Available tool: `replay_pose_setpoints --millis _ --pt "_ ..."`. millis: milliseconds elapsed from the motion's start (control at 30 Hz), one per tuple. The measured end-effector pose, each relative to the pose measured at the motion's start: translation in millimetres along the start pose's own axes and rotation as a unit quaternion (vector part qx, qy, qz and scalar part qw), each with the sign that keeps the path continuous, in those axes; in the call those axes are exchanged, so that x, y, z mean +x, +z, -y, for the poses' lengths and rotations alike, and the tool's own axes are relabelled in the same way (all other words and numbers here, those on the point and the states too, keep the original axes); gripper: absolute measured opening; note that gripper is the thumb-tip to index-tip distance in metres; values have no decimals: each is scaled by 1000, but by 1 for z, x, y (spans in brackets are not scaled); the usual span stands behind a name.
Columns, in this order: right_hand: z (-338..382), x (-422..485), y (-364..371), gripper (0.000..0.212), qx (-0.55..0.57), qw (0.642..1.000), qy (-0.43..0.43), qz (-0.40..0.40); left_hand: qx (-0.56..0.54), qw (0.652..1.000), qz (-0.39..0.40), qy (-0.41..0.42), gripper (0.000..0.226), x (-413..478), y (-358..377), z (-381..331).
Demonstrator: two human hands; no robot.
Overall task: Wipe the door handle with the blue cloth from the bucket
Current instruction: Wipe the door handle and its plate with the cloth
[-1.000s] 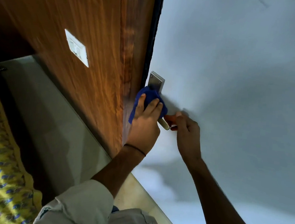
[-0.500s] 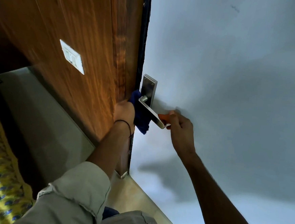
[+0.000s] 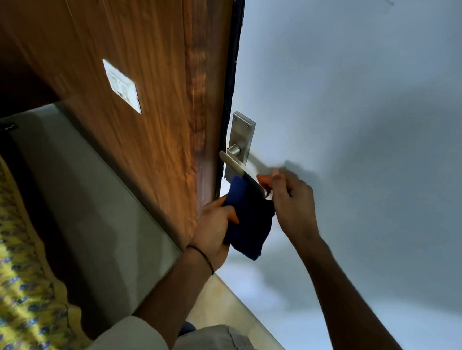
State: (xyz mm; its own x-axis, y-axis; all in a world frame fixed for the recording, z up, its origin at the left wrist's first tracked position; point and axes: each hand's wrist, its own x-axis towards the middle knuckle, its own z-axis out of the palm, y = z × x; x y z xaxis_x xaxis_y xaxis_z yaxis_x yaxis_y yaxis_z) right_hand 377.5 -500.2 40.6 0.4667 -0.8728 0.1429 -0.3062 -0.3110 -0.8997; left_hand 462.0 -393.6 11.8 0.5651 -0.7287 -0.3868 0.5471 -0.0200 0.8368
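Head view, near to far: the left hand (image 3: 213,228), a thin band (image 3: 201,255) on its wrist, has its fingers curled round the blue cloth (image 3: 248,226). The cloth hangs below the door handle (image 3: 236,165), its top touching the lever's underside near the free end. The right hand (image 3: 291,204) pinches that free end. The lever's metal plate (image 3: 241,134) sits at the left edge of the pale door (image 3: 366,130), beside a wooden panel (image 3: 151,44) with a white switch (image 3: 121,85).
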Motion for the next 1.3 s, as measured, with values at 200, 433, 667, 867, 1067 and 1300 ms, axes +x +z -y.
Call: replay_pose_setpoints --millis 200,433,667,867,1067,1300 --pt "-6 0 -7 40 2 1000 0 4 -95 994 -44 -17 34 11 -26 1" --pt "-6 -4 -8 39 -9 1000 7 14 -15 994 -32 106 43 5 27 -4" --pt "-5 -4 -6 43 13 1000 19 12 200 964 -44 167 55 -22 61 32" --pt "0 -4 -4 45 20 1000 19 -14 215 940 -177 198 61 12 56 -6" --pt "-3 -3 -3 46 -10 1000 7 -14 326 910 -85 240 60 -35 64 25" --pt "2 -3 -6 47 4 1000 25 -12 342 896 -175 223 62 2 55 -8"
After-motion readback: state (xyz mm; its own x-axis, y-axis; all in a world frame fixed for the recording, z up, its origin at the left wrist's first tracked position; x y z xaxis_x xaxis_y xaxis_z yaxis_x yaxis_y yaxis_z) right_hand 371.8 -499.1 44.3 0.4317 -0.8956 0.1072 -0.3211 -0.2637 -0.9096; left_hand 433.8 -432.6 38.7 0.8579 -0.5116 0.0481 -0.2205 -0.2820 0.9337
